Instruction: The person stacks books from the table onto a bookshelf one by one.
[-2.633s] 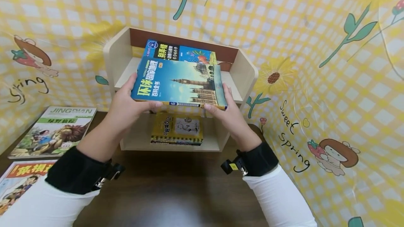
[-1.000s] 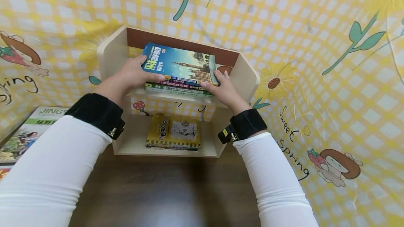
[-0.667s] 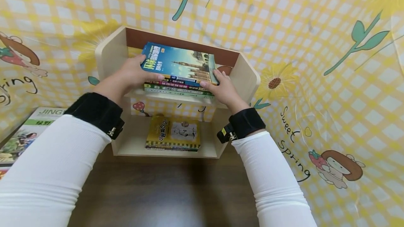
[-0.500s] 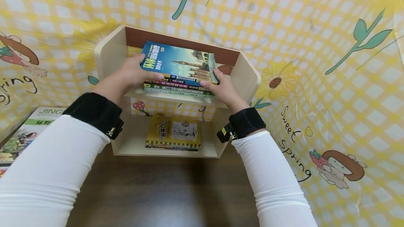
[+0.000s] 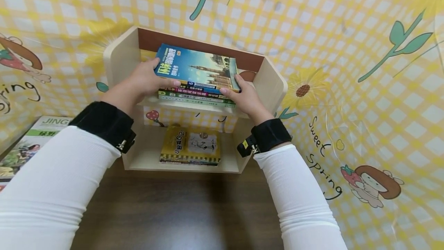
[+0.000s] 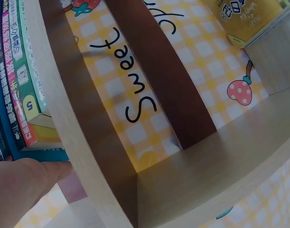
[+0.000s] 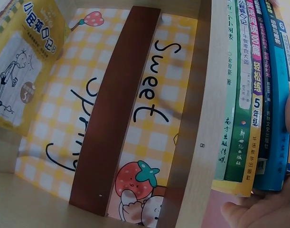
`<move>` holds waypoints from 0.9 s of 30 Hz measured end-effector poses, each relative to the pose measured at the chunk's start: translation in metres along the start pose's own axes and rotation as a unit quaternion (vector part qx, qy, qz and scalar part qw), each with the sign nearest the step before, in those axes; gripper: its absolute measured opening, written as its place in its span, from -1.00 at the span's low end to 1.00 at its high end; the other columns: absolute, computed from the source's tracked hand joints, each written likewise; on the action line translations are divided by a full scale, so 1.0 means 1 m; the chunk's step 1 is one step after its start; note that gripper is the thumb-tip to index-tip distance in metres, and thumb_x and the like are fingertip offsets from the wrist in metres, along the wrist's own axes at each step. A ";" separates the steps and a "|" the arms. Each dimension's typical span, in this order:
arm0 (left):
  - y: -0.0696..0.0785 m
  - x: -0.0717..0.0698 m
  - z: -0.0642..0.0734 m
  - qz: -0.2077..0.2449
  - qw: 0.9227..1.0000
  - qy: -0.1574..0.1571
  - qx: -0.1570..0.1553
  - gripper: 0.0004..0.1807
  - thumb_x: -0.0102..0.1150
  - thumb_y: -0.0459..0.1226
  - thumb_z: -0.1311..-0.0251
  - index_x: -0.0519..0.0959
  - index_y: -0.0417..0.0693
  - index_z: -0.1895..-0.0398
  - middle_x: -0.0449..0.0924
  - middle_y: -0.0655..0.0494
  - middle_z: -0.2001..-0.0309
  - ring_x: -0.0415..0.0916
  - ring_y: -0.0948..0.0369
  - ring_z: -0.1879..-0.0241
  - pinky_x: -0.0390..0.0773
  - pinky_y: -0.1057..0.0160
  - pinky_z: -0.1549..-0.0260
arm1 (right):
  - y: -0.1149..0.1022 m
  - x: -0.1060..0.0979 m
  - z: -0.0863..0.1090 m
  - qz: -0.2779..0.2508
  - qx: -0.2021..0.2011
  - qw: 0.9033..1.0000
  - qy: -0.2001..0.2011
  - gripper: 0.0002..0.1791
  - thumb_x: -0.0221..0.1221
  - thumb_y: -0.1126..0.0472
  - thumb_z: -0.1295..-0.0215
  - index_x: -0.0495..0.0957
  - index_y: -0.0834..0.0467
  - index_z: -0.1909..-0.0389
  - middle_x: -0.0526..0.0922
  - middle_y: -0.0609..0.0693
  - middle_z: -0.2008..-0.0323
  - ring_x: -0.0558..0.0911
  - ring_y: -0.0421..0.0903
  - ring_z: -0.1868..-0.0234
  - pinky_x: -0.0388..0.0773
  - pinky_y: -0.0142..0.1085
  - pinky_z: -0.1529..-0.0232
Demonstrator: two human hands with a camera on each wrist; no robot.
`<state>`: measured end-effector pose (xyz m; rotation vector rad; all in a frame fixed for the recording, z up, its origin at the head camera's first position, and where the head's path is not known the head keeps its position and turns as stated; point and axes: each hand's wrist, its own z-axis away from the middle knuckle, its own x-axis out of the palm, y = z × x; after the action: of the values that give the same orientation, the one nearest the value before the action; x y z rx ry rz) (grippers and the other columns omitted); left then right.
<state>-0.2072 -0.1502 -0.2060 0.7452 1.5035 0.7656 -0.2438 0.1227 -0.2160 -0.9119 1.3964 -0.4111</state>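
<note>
A blue paperback book (image 5: pixel 199 68) with a clock tower on its cover tops a stack of books (image 5: pixel 195 100) on the upper shelf. My left hand (image 5: pixel 147 78) grips its left end, thumb along the spine and fingers at the side. At the opposite end, my right hand (image 5: pixel 246 95) holds the book the same way, thumb on the front edge. In the left wrist view, the left hand (image 6: pixel 26 187) reaches up to the stack's end. Fingers of the right hand (image 7: pixel 273 209) curl by the lower ends of the spines in the right wrist view.
The small two-tier wooden shelf (image 5: pixel 125 53) has raised side panels close beside both hands. Yellow comic books (image 5: pixel 190 146) lie stacked on its lower tier. A magazine (image 5: pixel 31 147) lies left on the dark table (image 5: pixel 173 203). Yellow checked cloth (image 5: pixel 312 30) stands behind and to the right.
Both hands have carried the blue book away from me, from the shelf's front onto the stack. During the last second, book and hands have hardly moved.
</note>
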 end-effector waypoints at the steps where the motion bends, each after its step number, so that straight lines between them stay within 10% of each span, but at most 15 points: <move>1: -0.001 0.000 -0.001 -0.002 1.000 0.000 0.001 0.18 0.29 0.06 -0.14 -0.33 -0.10 -0.54 -0.31 -0.19 -0.53 -0.24 -0.15 -0.49 -0.09 -0.12 -0.41 | 0.000 0.000 0.000 0.003 -0.001 1.000 -0.001 -0.08 0.12 -0.11 -0.34 -0.16 0.07 -0.54 -0.18 -0.02 -0.55 -0.17 -0.14 -0.53 -0.07 -0.22 -0.48; 11: -0.014 0.004 0.000 -0.039 0.997 0.030 0.061 0.02 0.28 0.07 -0.15 -0.04 -0.14 -0.51 0.19 -0.28 -0.36 0.15 -0.18 -0.32 0.16 -0.18 -0.30 | 0.007 0.011 -0.007 0.000 -0.001 1.000 0.005 -0.06 0.11 -0.16 -0.34 -0.18 0.02 -0.54 -0.17 -0.05 -0.55 -0.15 -0.11 -0.53 -0.08 -0.16 -0.48; 18: -0.030 0.008 0.005 -0.013 0.998 0.053 0.030 0.18 0.16 0.13 -0.22 -0.49 -0.10 -0.51 -0.33 -0.28 -0.52 -0.24 -0.20 -0.47 -0.02 -0.26 -0.35 | 0.017 0.019 0.002 -0.023 -0.023 0.999 0.041 -0.16 0.07 -0.08 -0.41 -0.14 -0.01 -0.54 -0.12 -0.05 -0.54 -0.09 -0.08 -0.53 0.01 -0.15 -0.46; 27: -0.058 0.008 0.021 0.048 0.991 0.085 0.089 0.20 0.25 0.03 -0.20 -0.49 -0.01 -0.52 -0.29 -0.16 -0.53 -0.16 -0.17 -0.47 0.01 -0.19 -0.37 | 0.034 0.029 0.042 0.038 -0.133 0.985 0.107 -0.17 0.13 0.09 -0.40 -0.10 0.14 -0.53 -0.14 0.04 -0.54 -0.12 -0.04 -0.52 -0.10 -0.07 -0.48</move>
<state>-0.1882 -0.1762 -0.2590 0.9095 1.7160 0.7892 -0.2076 0.1349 -0.2643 -1.0498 1.7070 -0.2737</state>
